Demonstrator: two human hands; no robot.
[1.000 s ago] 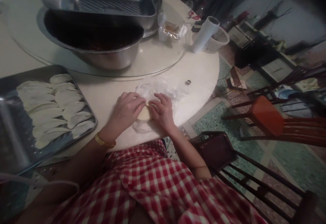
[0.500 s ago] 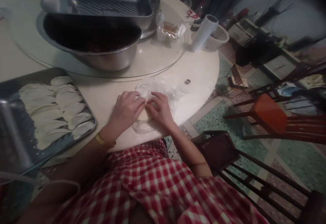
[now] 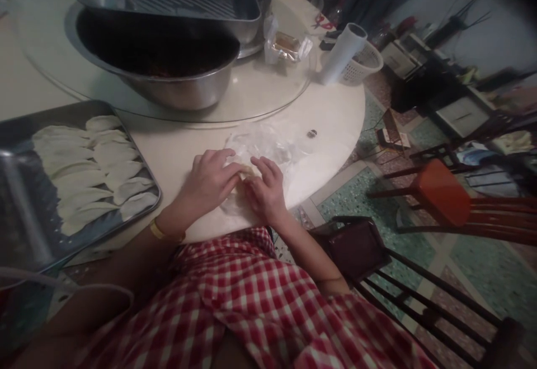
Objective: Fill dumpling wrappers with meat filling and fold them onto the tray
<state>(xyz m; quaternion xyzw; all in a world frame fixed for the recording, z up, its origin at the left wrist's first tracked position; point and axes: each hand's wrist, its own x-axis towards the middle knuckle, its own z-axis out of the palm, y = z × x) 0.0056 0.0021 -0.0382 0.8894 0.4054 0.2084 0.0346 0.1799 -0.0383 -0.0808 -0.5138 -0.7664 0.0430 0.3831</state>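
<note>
Both hands meet over a crumpled clear plastic sheet (image 3: 272, 142) near the table's front edge. My left hand (image 3: 212, 179) pinches a pale dumpling wrapper (image 3: 245, 172) between thumb and fingers. From the other side, my right hand (image 3: 266, 190) grips the same wrapper with bent fingers. Part of the dough is hidden by the fingers, and what lies inside it cannot be seen. Left of my hands, a dark metal tray (image 3: 145, 212) bears several folded dumplings (image 3: 78, 176) laid in two rows.
A large steel bowl (image 3: 184, 92) with dark contents stands on the glass turntable (image 3: 251, 103), beneath a ridged pan (image 3: 188, 5). Foil packaging (image 3: 287, 47), a plastic roll (image 3: 344, 53) and a white basket (image 3: 364, 67) sit beyond. Chairs (image 3: 444, 190) stand to the right.
The flat wrapper on the plastic is now gathered and folded upward between my fingers. My right hand has curled more around it. The view has shifted slightly.
</note>
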